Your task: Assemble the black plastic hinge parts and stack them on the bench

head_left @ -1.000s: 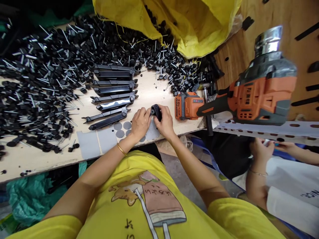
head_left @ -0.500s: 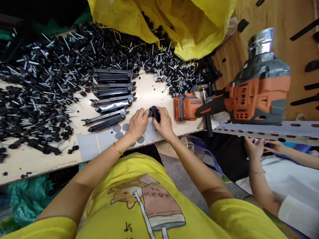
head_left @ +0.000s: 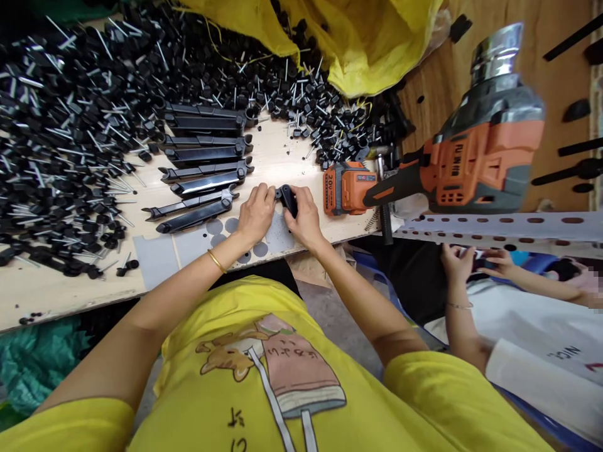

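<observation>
Black plastic shows between the two hands in the middle of the frame: a short, dark, lever-shaped part with a rounded end (head_left: 289,201), just above the pale wooden tabletop's (head_left: 271,144) near edge. The right hand (head_left: 307,216) has it pinched, thumb on the lower side and fingers curled along the right, with little gap left around it. The left hand (head_left: 257,213) is bunched, its fingertips at the part's upper-left end; whether they grip a small piece there or only touch it, I cannot tell.

The step in hand looks to be close two-handed work on that rounded end, the right hand steadying and the left doing the finer handling. The next move seems to call for a firm right pinch and small, well-aligned fingertip pressure from the left.

Left of the hands, long glossy black slotted bars (head_left: 202,185) lie in a stacked row. Grey flat discs (head_left: 260,250) lie just below the left hand. A heap of small black knobs with silver metal pins (head_left: 94,107) fills the upper left, and an orange-and-dark-grey cordless power tool (head_left: 490,150) is at the right.
</observation>
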`<state>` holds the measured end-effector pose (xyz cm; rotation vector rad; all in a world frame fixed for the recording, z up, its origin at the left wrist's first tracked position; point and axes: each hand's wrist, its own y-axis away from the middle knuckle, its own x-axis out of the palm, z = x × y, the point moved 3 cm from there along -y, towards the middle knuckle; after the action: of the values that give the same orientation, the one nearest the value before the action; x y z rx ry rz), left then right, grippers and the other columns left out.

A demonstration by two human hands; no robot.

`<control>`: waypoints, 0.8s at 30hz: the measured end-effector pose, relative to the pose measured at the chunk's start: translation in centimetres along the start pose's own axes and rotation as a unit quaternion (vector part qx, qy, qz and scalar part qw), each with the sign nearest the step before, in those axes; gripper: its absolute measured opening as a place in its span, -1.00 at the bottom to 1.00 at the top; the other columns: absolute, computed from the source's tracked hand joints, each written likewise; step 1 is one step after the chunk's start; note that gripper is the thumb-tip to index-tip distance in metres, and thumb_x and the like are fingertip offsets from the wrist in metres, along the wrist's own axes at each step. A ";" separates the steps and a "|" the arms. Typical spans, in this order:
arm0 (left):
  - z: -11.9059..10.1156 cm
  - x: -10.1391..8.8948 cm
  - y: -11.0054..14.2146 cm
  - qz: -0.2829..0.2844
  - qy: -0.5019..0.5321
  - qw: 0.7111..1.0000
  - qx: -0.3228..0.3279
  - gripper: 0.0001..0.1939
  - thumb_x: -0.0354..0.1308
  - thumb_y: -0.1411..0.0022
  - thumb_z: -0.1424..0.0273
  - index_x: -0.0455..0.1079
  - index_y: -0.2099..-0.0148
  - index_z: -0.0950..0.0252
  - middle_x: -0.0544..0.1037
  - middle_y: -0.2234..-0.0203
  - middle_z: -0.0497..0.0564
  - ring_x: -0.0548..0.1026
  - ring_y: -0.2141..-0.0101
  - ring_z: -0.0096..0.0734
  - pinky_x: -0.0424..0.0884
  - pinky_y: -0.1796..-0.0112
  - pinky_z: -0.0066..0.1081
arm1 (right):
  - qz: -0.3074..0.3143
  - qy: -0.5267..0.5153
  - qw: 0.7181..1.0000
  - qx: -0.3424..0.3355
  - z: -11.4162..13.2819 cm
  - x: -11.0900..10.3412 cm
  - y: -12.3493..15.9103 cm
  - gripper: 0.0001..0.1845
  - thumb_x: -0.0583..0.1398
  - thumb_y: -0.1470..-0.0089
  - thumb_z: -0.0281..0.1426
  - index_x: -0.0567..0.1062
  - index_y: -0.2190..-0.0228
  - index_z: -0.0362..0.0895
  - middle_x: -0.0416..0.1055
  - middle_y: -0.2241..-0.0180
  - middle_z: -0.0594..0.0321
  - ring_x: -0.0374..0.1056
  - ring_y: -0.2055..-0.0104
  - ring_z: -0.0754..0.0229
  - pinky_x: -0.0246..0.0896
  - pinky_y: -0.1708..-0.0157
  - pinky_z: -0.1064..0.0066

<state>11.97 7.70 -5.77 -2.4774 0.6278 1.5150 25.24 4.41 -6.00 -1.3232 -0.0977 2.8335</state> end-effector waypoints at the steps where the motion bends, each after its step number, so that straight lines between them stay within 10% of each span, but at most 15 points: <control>1: 0.1 0.0 -0.1 0.005 0.008 1.000 0.008 -0.72 -0.14 -0.33 0.45 0.25 -0.04 0.34 0.38 0.13 0.15 0.35 0.08 -0.23 0.33 0.29 -0.40 | -0.003 0.002 1.000 -0.001 0.0 0.0 0.0 -0.57 0.06 0.00 -0.46 0.22 0.03 -0.15 0.26 0.15 0.04 0.21 0.04 -0.01 0.20 0.02 0.07; 10: -0.8 1.3 0.1 -0.048 0.075 0.996 -0.018 -0.70 -0.15 -0.31 0.48 0.25 -0.04 0.41 0.36 0.13 0.18 0.33 0.09 -0.19 0.32 0.16 -0.31 | -0.019 0.029 0.999 -0.010 -0.2 -0.1 0.2 -0.57 0.07 0.00 -0.45 0.23 0.04 -0.13 0.26 0.17 0.07 0.23 0.07 0.02 0.23 0.03 0.08; 17: 0.2 0.5 -3.2 0.020 0.086 0.982 0.166 -0.78 -0.04 -0.21 0.50 0.37 0.14 0.36 0.38 0.21 0.12 0.38 0.16 -0.23 0.32 0.21 -0.34 | -0.058 0.022 0.998 0.006 -0.2 0.1 0.3 -0.57 0.07 0.01 -0.44 0.22 0.05 -0.11 0.23 0.20 0.11 0.22 0.10 0.02 0.23 0.05 0.08; 24: 0.5 0.0 -3.6 -0.002 0.081 0.989 0.120 -0.65 0.02 -0.17 0.46 0.34 -0.02 0.35 0.40 0.22 0.11 0.38 0.21 -0.24 0.29 0.24 -0.33 | -0.072 -0.002 0.996 0.051 0.5 0.3 0.4 -0.55 0.03 0.01 -0.50 0.22 0.02 -0.13 0.23 0.16 0.07 0.18 0.05 0.00 0.16 -0.01 0.03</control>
<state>13.12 11.08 -6.22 -2.4271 0.7815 1.1665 24.64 3.98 -5.92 -1.2377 -0.0438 2.6836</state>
